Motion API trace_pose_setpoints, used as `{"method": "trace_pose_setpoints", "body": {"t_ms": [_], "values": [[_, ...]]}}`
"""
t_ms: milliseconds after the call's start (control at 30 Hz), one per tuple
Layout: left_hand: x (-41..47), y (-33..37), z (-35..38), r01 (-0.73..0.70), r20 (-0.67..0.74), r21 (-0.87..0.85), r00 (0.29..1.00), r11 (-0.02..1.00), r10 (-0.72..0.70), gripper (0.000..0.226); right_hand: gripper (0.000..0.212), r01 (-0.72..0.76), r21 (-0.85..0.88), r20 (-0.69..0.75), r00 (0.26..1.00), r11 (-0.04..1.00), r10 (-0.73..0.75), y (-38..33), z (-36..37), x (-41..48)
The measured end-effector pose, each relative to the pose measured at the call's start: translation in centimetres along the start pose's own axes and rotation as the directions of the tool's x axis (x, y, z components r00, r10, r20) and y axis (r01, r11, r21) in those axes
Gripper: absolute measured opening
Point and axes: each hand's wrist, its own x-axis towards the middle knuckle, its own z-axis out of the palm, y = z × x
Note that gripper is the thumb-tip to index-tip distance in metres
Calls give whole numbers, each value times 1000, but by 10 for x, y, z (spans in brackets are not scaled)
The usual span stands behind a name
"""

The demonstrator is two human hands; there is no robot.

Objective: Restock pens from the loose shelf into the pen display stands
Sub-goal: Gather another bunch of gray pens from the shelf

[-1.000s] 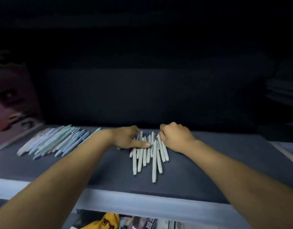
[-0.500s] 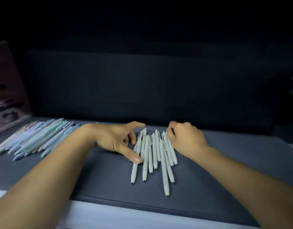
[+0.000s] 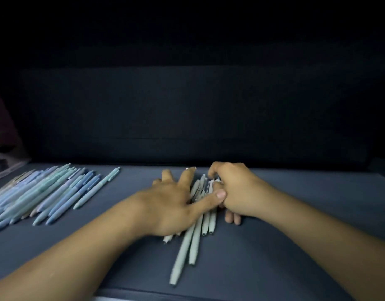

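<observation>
A bunch of several pale grey-green pens (image 3: 192, 244) lies on the dark shelf (image 3: 300, 253), tips towards me. My left hand (image 3: 172, 203) lies flat over the bunch's left side, fingers spread, thumb stretched across the pens to my right hand. My right hand (image 3: 238, 192) curls round the pens' far ends from the right, its fingertips tucked under near the shelf. The hands hide the middle of the bunch. No display stand is in view.
A second heap of several blue and teal pens (image 3: 41, 198) is fanned out on the shelf's left part, one teal pen (image 3: 98, 189) lying slightly apart. A dark boxed item (image 3: 4, 155) leans at the far left. The shelf's back wall is dark.
Both hands have closed in on the pale pens, squeezing the fanned row into a tight bunch. My left hand moved right onto them; the view has moved closer.
</observation>
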Motion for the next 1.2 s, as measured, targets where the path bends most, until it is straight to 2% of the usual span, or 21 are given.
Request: {"method": "trace_pose_setpoints", "body": {"t_ms": [167, 367, 533, 600, 733, 833, 900, 967, 1033, 1100, 1133, 1200], "values": [[-4, 0, -11, -13, 107, 54, 994, 998, 7, 116, 25, 27, 112, -11, 1000, 993, -26, 8, -2, 3], [9, 10, -14, 39, 85, 90, 995, 995, -47, 101, 23, 45, 136, -2, 999, 990, -45, 14, -6, 4], [25, 22, -17, 86, 108, 223, 988, 971, -113, 88, 25, 32, 159, -7, 999, 987, -31, 16, -5, 9], [30, 27, -22, 87, 131, 289, 983, 953, -130, 76, 26, 34, 170, -4, 999, 985, -34, 16, -5, 9], [39, 33, -22, 59, 92, 307, 992, 950, -91, 46, 26, 56, 168, 5, 998, 984, -58, 17, -8, 5], [46, 32, -19, 52, 36, 267, 997, 962, -63, 29, 34, 86, 176, 0, 996, 981, -87, 19, -11, 2], [49, 31, -16, 57, -42, 263, 998, 963, -48, 20, 43, 108, 183, -41, 994, 977, -103, 19, -12, 0], [53, 27, -14, 68, -123, 248, 992, 966, -39, 19, 48, 143, 203, -148, 982, 969, -114, 20, -14, 2], [57, 17, -18, 68, -184, 123, 982, 990, -45, 16, 43, 204, 201, -310, 941, 958, -136, 21, -19, 7], [58, 7, -27, 28, -230, -171, 971, 985, -68, 14, 32, 245, 187, -452, 881, 951, -138, 23, -25, 12], [57, 3, -32, -4, -252, -364, 963, 931, -94, 15, 28, 263, 214, -499, 858, 941, -126, 23, -27, 13], [55, -1, -43, -121, -300, -699, 945, 705, -135, 16, 29, 310, 303, -556, 825, 901, -97, 22, -27, 13]]}}
